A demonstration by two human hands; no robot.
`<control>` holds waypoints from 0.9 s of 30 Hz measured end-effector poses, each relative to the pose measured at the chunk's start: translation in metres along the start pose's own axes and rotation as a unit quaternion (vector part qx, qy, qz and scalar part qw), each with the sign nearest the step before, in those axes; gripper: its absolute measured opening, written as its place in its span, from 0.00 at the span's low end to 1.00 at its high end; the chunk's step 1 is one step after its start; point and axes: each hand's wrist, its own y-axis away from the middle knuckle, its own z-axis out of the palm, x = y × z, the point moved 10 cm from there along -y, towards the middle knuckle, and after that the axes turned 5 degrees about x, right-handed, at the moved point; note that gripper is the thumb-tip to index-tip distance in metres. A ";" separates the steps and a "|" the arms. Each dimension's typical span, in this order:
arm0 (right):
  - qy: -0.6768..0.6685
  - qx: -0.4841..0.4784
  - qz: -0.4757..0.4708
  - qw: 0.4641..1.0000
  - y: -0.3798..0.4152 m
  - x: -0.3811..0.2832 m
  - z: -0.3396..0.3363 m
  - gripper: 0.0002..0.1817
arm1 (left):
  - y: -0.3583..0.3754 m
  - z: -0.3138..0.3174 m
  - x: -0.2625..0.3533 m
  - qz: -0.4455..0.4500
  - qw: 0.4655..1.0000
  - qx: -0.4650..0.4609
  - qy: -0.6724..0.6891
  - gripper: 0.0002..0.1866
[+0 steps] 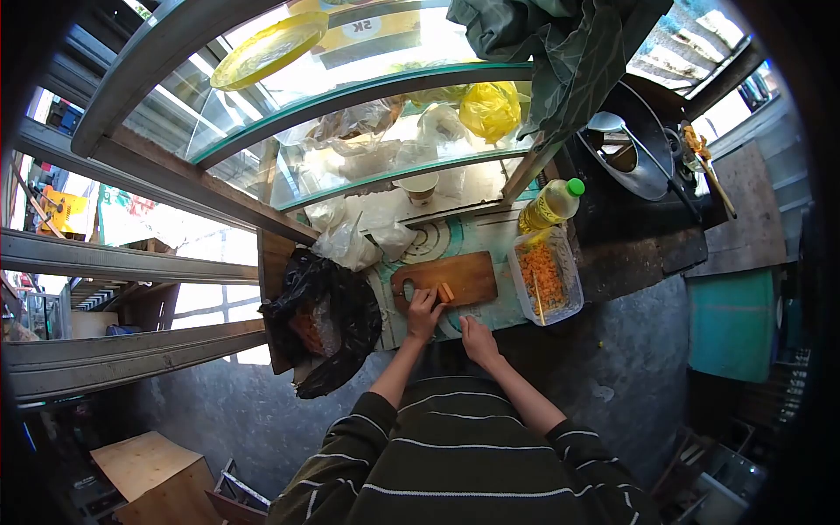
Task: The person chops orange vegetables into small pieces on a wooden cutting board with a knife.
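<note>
A wooden cutting board (475, 274) lies on the worktop in front of me. Orange carrot pieces (447, 292) rest near its middle. My left hand (423, 315) is at the board's near edge, fingers bent and fingertips pressed on a carrot piece. Just right of it, my right hand (479, 341) is closed in a fist near the counter's edge; what it grips, if anything, is hidden. To the right stands a clear plastic container (571, 302) of shredded orange food (541, 273), with a light stick-like utensil (538, 302) in it.
Behind the container is a yellow bottle with a green cap (551, 208). A black plastic bag (346, 337) sits left of the board, near white plastic bags (350, 245). A glass display case (376, 175) rises behind. At right are a wok (639, 166) and ladle (606, 122).
</note>
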 end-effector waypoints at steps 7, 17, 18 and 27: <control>0.021 -0.007 0.024 0.999 -0.001 -0.001 0.000 0.23 | 0.000 -0.003 0.001 0.001 1.000 0.011 0.004 0.23; 0.062 -0.014 0.026 0.998 -0.004 -0.007 -0.002 0.23 | 0.000 -0.003 0.002 0.012 1.000 0.011 -0.001 0.24; 0.069 -0.017 0.029 0.997 -0.004 -0.008 -0.002 0.23 | 0.000 -0.003 0.001 0.012 1.000 0.011 -0.001 0.24; 0.085 -0.008 0.025 0.996 -0.009 -0.009 -0.002 0.24 | 0.001 -0.001 0.001 0.024 0.999 0.024 -0.002 0.24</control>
